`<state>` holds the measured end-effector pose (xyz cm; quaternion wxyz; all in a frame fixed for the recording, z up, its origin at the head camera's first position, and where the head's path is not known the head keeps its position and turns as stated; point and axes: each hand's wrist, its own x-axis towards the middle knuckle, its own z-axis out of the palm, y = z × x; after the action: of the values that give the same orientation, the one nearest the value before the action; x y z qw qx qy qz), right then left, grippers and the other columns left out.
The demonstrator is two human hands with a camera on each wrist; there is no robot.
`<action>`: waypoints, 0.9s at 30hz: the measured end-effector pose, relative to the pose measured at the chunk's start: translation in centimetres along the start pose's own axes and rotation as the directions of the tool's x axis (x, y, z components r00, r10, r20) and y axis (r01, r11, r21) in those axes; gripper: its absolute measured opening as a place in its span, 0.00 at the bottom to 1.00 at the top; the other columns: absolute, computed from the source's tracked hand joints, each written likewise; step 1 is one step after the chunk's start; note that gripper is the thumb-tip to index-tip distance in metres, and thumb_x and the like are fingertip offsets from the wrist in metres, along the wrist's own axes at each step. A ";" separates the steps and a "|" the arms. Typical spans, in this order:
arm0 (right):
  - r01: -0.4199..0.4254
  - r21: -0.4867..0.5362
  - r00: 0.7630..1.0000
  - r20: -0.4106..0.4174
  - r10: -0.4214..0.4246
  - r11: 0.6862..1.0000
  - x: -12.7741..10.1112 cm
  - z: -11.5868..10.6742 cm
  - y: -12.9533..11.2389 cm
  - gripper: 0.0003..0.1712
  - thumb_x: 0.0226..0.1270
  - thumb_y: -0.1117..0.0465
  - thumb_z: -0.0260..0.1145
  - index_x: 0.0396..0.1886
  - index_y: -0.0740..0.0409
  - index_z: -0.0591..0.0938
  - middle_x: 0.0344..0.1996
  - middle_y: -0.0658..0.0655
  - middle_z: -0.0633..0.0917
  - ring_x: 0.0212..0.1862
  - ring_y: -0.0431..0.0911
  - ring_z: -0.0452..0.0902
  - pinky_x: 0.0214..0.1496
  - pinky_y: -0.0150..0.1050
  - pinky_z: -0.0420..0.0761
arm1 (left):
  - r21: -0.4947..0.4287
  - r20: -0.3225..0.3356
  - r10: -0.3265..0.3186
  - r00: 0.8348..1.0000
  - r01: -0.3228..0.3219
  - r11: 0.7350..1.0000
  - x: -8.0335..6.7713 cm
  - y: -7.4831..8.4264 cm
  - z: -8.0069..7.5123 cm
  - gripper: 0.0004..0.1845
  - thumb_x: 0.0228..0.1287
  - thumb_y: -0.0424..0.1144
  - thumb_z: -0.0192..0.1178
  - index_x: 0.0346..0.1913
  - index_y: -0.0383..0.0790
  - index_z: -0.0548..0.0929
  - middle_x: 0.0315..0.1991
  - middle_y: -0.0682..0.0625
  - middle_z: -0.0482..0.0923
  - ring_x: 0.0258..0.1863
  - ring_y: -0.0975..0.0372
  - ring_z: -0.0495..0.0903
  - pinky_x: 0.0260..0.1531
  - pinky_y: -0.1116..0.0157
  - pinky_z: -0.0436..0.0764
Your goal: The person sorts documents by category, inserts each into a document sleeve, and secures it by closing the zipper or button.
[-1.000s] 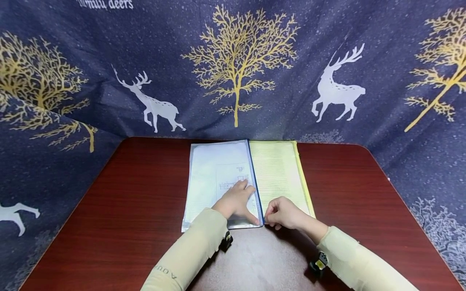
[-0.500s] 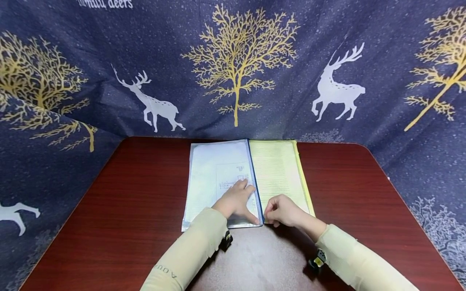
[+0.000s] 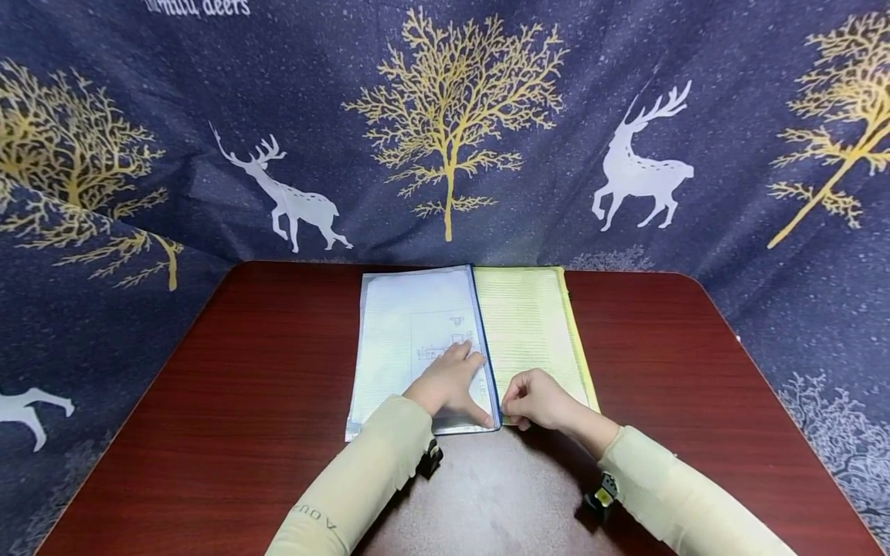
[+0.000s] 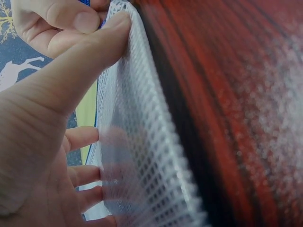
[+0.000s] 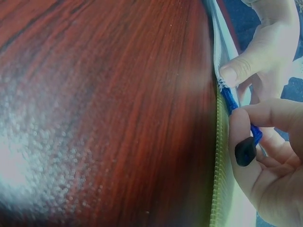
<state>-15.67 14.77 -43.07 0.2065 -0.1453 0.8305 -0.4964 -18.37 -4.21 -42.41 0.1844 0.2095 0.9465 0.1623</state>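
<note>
Two zip pouches lie side by side on the dark red worktop [image 3: 243, 401], reaching from its far edge toward the middle. The white mesh pouch [image 3: 410, 340] is on the left, with a printed sheet showing through it, and the yellow pouch [image 3: 531, 332] touches it on the right. A blue zip [image 3: 484, 347] runs along the white pouch's right edge, between the two.

The left hand [image 3: 448, 382] rests flat on the near right part of the white pouch, fingers spread over the mesh and the thumb stretched down to the pouch's near right corner, pressing it to the worktop. The wrist view shows that thumb lying along the mesh edge.

The right hand [image 3: 538, 401] sits just beside it at the same corner, fingers curled. In the right wrist view its fingertips pinch the black zip pull [image 5: 245, 151] at the near end of the blue zip, close to the left thumb. Both sleeves are pale yellow. A dark blue cloth [image 3: 445, 123] printed with golden trees and white deer hangs behind and around the worktop.
</note>
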 end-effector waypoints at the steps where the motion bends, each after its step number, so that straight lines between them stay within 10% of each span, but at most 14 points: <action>1: 0.000 0.008 1.000 -0.001 0.000 1.000 0.0 0.0 0.0 0.04 0.52 0.75 0.62 0.24 0.75 0.78 0.12 0.54 0.77 0.14 0.39 0.72 0.19 0.36 0.79 | -0.001 0.003 -0.001 1.000 0.001 1.000 0.0 0.0 0.0 0.60 0.28 0.66 0.74 0.70 0.48 0.62 0.75 0.41 0.47 0.75 0.49 0.46 0.71 0.52 0.53; 27: -0.058 0.086 0.998 -0.034 0.061 0.995 0.7 0.1 0.0 0.04 0.51 0.75 0.62 0.25 0.76 0.78 0.12 0.52 0.76 0.15 0.41 0.72 0.18 0.34 0.77 | -0.006 0.028 0.005 1.000 -0.005 1.000 -0.1 -0.1 -0.4 0.61 0.28 0.65 0.74 0.71 0.48 0.61 0.75 0.41 0.45 0.75 0.49 0.45 0.71 0.51 0.53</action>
<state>-16.27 14.37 -43.26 0.2120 -0.1025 0.8163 -0.5274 -18.51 -4.45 -42.13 0.1980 0.2135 0.9428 0.1623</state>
